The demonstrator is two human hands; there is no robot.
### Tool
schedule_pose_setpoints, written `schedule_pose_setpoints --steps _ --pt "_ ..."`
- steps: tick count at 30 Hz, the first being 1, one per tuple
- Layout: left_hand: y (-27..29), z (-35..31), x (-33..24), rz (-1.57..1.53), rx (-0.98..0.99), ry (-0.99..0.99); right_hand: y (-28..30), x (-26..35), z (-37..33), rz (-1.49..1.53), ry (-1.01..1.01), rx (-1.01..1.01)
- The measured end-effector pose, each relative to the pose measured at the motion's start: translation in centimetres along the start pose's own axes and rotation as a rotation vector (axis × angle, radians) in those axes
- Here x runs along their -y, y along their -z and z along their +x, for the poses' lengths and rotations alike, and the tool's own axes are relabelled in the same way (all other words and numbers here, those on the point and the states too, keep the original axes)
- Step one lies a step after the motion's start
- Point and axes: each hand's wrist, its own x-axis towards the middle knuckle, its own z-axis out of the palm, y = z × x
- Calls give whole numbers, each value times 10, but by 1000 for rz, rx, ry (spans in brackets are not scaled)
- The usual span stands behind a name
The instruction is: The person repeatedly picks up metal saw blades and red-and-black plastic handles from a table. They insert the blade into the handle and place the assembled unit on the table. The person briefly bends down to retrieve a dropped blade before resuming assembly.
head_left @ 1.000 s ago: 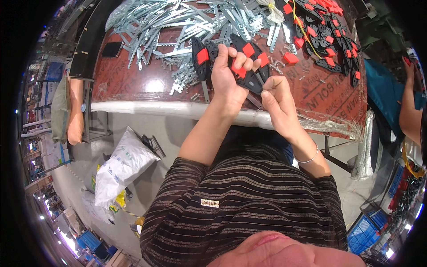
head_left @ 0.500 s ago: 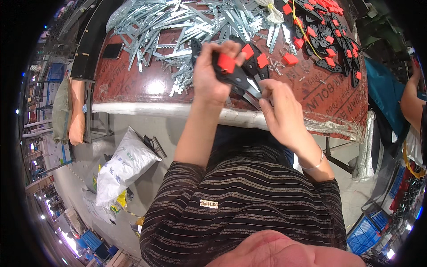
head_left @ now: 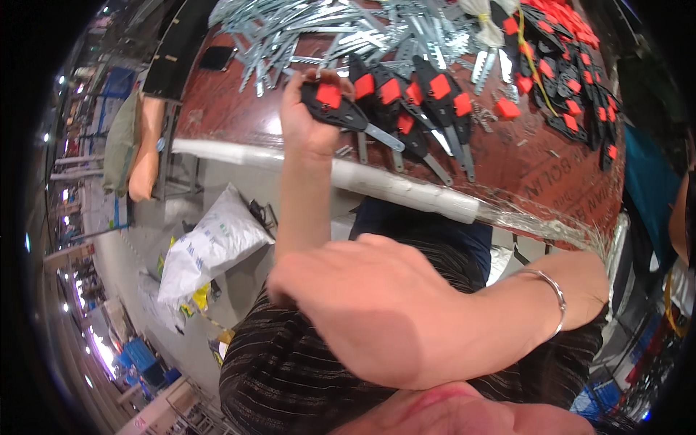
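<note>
My left hand (head_left: 310,130) is closed around a black flat part (head_left: 341,114) over the table's front area. A red block (head_left: 328,96) sits on that part, and a thin rounded metal strip (head_left: 384,138) sticks out of its lower right end. Just right of this hand lie several similar black parts (head_left: 441,109) with red blocks and metal strips. My right hand (head_left: 348,290) is raised in front of my chest, apart from the table, with the back of the hand showing. Its fingers are mostly hidden, so whether it holds anything cannot be seen.
A pile of toothed metal strips (head_left: 326,32) covers the back of the red-brown table (head_left: 225,119). More black parts with red blocks (head_left: 573,87) are heaped at the far right. A loose red block (head_left: 507,108) lies nearer. White wrapping (head_left: 406,190) pads the front edge.
My right hand has left the black part and risen toward my chest. My left hand keeps hold of the part, now farther left, with its strip in plain sight. The whole view has shifted.
</note>
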Motion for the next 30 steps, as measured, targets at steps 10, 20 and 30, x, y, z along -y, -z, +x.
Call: schedule_pose_setpoints --steps 10,20,30 --pt "11 2 3 -127 71 151 4 -8 -5 117 -57 68" --pt "16 3 -27 221 -11 167 47 -72 23 -708 57 -333" --pt "8 7 -23 1088 -28 179 97 -206 14 -953 -354 -630"
